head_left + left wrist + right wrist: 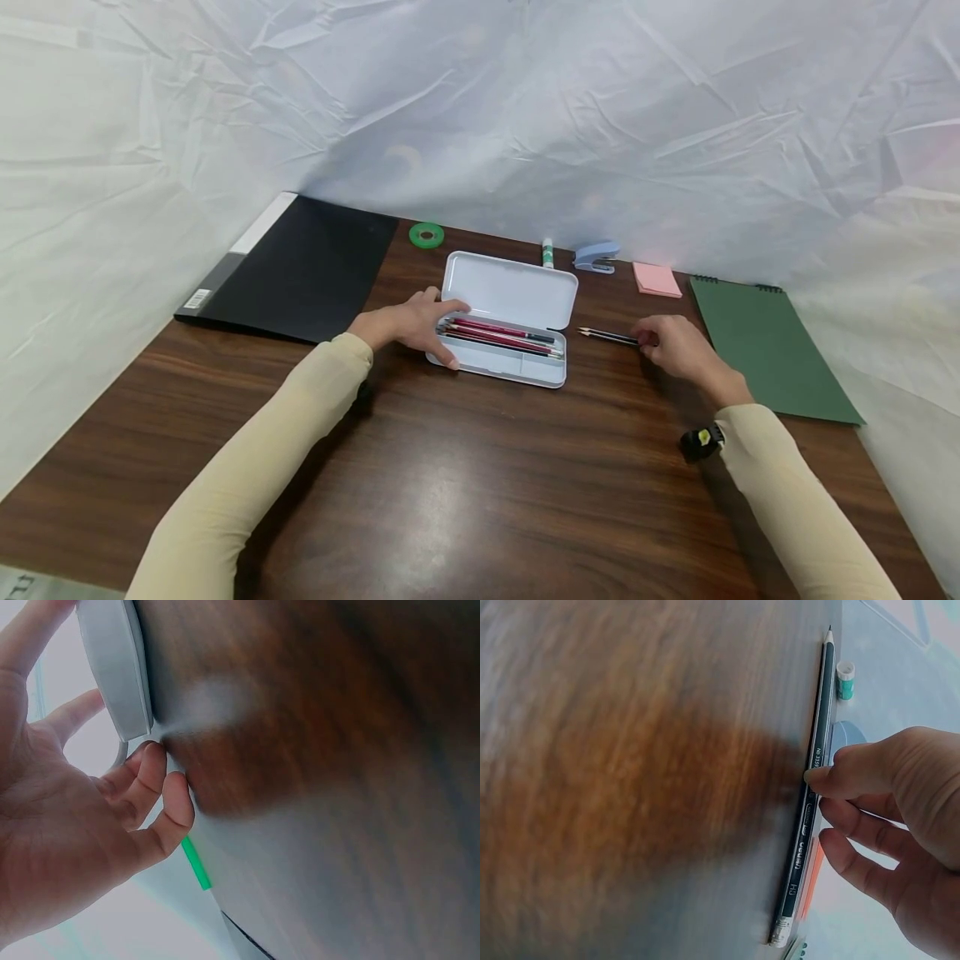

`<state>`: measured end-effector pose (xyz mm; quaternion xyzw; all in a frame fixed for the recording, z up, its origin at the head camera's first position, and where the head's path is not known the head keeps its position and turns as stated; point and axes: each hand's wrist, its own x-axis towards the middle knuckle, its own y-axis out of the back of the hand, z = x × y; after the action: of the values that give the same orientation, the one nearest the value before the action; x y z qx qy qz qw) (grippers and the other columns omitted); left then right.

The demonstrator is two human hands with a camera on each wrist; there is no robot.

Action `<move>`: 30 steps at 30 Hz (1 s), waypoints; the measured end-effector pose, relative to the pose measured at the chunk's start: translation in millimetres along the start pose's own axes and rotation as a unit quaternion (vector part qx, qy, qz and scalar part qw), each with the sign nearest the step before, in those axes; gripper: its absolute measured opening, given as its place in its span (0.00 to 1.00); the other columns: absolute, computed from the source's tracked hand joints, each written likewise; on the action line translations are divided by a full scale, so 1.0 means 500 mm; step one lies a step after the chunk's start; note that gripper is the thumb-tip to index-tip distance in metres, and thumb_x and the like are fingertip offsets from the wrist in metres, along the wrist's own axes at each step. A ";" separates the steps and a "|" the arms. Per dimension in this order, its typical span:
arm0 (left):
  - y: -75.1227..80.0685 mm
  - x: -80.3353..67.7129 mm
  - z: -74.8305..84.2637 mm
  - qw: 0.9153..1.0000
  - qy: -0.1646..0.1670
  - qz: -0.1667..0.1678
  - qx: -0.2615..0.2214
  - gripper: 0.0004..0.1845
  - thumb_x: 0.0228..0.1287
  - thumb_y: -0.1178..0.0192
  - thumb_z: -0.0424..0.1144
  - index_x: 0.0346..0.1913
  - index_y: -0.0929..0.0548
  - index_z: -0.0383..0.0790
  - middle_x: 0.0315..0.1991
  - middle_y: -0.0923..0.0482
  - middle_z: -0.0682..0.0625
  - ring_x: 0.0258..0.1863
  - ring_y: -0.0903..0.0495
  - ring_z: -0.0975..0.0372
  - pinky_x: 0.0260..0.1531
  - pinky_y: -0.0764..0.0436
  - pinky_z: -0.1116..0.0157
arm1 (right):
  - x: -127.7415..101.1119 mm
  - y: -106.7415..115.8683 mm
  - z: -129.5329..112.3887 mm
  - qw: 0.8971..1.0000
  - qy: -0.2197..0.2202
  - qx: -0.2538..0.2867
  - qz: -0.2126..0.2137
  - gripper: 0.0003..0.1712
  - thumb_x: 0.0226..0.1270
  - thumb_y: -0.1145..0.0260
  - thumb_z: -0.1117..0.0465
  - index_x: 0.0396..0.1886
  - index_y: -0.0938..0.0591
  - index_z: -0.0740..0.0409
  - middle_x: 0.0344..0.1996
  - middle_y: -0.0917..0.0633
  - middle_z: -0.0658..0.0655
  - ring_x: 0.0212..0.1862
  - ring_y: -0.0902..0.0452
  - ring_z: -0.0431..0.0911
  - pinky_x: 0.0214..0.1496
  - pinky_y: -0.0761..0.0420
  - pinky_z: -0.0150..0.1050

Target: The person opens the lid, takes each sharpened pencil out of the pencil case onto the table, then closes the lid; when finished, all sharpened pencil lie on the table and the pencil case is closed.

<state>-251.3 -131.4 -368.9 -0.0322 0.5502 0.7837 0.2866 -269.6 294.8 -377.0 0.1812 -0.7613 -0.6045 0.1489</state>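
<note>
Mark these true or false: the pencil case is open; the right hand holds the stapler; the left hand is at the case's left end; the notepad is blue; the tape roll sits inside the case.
1. The pencil case is open. True; pencils lie inside it.
2. The right hand holds the stapler. False; its fingers are on the dark pencils on the table.
3. The left hand is at the case's left end. True.
4. The notepad is blue. False; green.
5. The tape roll sits inside the case. False; it lies on the table behind it.

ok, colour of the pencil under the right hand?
Dark green, nearly black, with silver lettering; the pencil shows best in the right wrist view, under the right hand.
</note>
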 end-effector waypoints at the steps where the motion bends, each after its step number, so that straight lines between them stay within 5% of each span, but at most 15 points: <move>1: -0.001 0.000 0.000 1.000 0.000 0.000 -0.001 0.53 0.48 0.26 0.64 0.77 0.41 0.59 0.65 0.42 0.38 0.63 0.40 0.48 0.60 0.29 0.49 | 0.000 0.000 0.000 1.000 0.000 -0.001 0.000 0.14 0.60 0.35 0.75 0.46 0.14 0.65 0.35 0.14 0.60 0.38 0.20 0.51 0.44 0.20 0.54; 18: -0.001 0.000 -0.004 1.000 -0.007 -0.001 -0.002 0.53 0.49 0.26 0.64 0.77 0.41 0.58 0.64 0.42 0.38 0.62 0.40 0.49 0.59 0.29 0.50 | 0.002 0.009 -0.011 1.000 0.001 0.002 0.016 0.14 0.61 0.33 0.73 0.47 0.16 0.66 0.40 0.15 0.64 0.40 0.21 0.55 0.45 0.21 0.56; 30: -0.002 0.002 -0.005 1.000 -0.007 -0.001 -0.001 0.53 0.49 0.26 0.64 0.77 0.41 0.58 0.64 0.42 0.38 0.62 0.40 0.49 0.58 0.29 0.50 | 0.034 0.019 -0.110 0.994 0.051 0.080 0.046 0.24 0.63 0.30 0.69 0.59 0.21 0.66 0.52 0.17 0.68 0.51 0.21 0.60 0.53 0.22 0.58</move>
<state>-252.4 -133.0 -371.4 -0.0274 0.5475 0.7839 0.2917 -261.3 241.6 -355.2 0.1877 -0.8063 -0.5241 0.1999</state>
